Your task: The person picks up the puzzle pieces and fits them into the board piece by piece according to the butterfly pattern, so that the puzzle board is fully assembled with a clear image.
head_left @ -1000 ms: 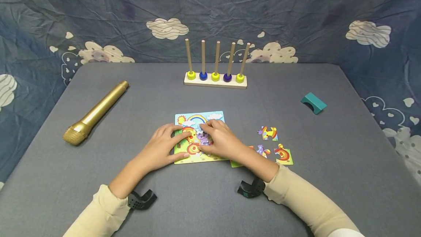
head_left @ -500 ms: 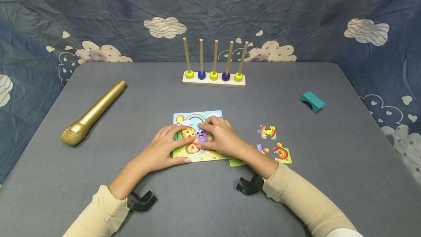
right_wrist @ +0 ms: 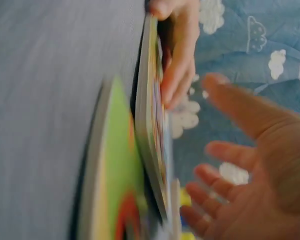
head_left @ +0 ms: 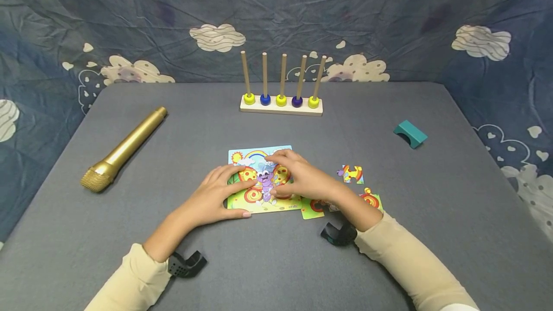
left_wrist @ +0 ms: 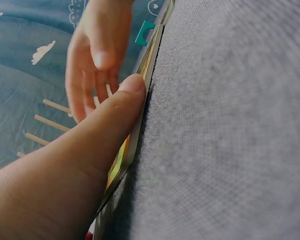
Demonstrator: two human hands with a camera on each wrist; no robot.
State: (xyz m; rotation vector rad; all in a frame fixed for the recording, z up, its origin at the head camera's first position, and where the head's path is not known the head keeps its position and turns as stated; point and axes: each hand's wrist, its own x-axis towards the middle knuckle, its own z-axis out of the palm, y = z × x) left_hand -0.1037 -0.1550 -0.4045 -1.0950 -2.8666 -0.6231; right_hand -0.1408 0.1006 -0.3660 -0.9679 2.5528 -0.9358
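Note:
A picture puzzle board (head_left: 283, 204), showing a purple cartoon bug under a rainbow, lies on the table. My left hand (head_left: 211, 197) rests on its left side with fingers spread; in the left wrist view the thumb (left_wrist: 112, 112) lies along the near edge. Over the board's right part hovers my right hand (head_left: 308, 177), and the right wrist view shows its fingers (right_wrist: 235, 155) apart with nothing between them. Loose jigsaw pieces lie to the right: a rainbow-coloured piece (head_left: 354, 174), a green-edged spiral piece (head_left: 372, 200), and a green piece (head_left: 312, 210), partly hidden with others beneath my right forearm.
A wooden peg stand (head_left: 281, 107) with yellow and blue rings stands at the back. A gold microphone (head_left: 125, 148) lies on the left, and a teal arch block (head_left: 410, 134) on the right. A cloud-patterned cloth (head_left: 302, 13) hangs behind the grey table.
My right hand has drawn back to the right off the bug picture, its fingers loosening and uncovering the right wing. The left hand stays at the board's left side.

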